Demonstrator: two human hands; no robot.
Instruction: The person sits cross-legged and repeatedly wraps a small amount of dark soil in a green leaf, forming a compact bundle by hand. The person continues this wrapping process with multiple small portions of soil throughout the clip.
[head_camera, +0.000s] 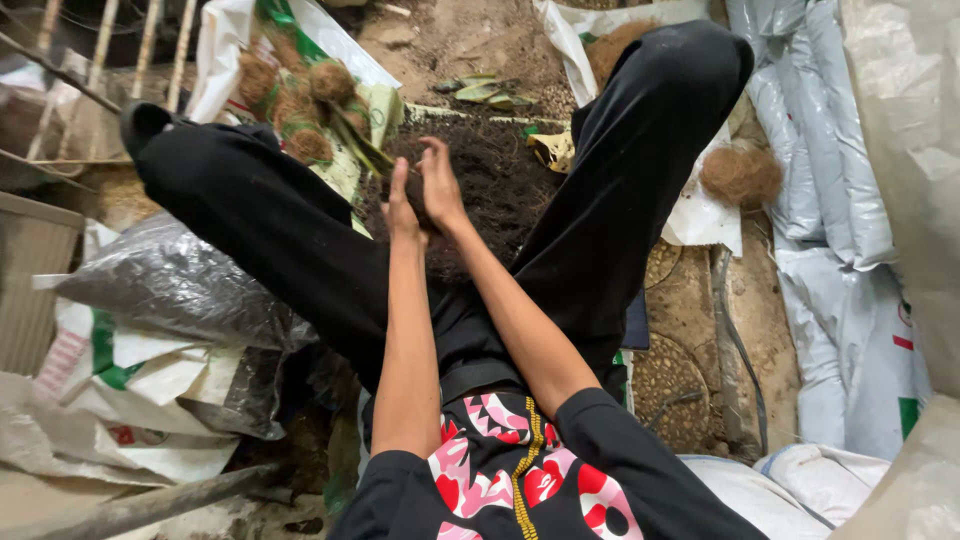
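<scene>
You are sitting on the ground with your legs in black trousers (280, 240) spread wide, and grey and white sacks (830, 180) are lying all around you. Between your knees a big heap of dark fibre (500, 185) is spreading over a white sheet (700, 215), and this is the material your hands are working over.

Judging by how things lie, the work is looking well under way but far from finished: several brown fibre balls (300, 100) are sitting in a cluster on the sheet beyond your left knee, another brown ball (740, 175) is resting by itself near your right leg, and the loose heap is looking large, so plenty seems to be left.

Your left hand (402, 205) and right hand (440, 180) are pressing close together right above the near side of the heap, fingers partly spread and pointing away from you. They are touching the fibre, and a small tuft seems to be caught between them, but I cannot tell whether either hand is truly clenching it or just rolling it loosely.
</scene>
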